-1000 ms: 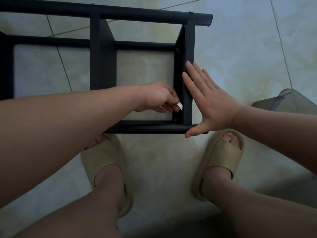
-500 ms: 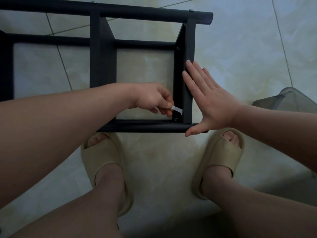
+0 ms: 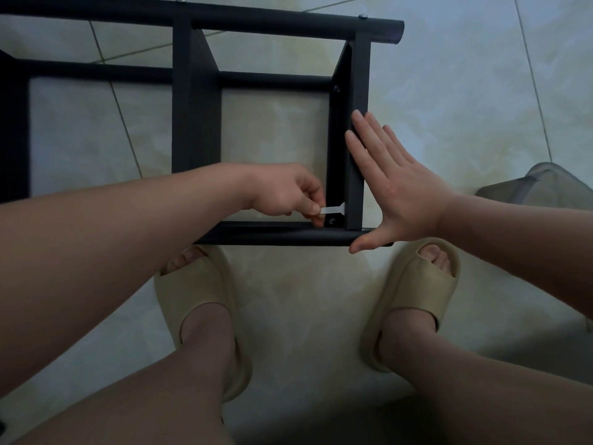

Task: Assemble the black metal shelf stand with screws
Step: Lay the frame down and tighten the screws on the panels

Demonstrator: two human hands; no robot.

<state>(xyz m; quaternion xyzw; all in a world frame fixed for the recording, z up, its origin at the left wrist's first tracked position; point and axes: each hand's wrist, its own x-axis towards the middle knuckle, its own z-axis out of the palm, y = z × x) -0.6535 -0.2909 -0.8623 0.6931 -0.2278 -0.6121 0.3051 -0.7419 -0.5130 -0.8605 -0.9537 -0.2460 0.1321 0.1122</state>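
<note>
Frame point(image 3: 197, 123) largely assembled; left hand point(image 3: 288, 192) is pinching wrench point(image 3: 333, 209) beside corner screw point(image 3: 331, 220); right hand point(image 3: 396, 184), flat and holding nothing, is bracing.

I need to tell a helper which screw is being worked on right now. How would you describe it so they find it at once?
Start at the black shelf frame lying on the tiled floor and go to its corner nearest the person's feet, beside the flat right hand. The screw sits inside that corner, where the upright meets the near bar. Unlike the other screws, it has the small flat silver wrench, pinched by the left hand, right at it.
</note>
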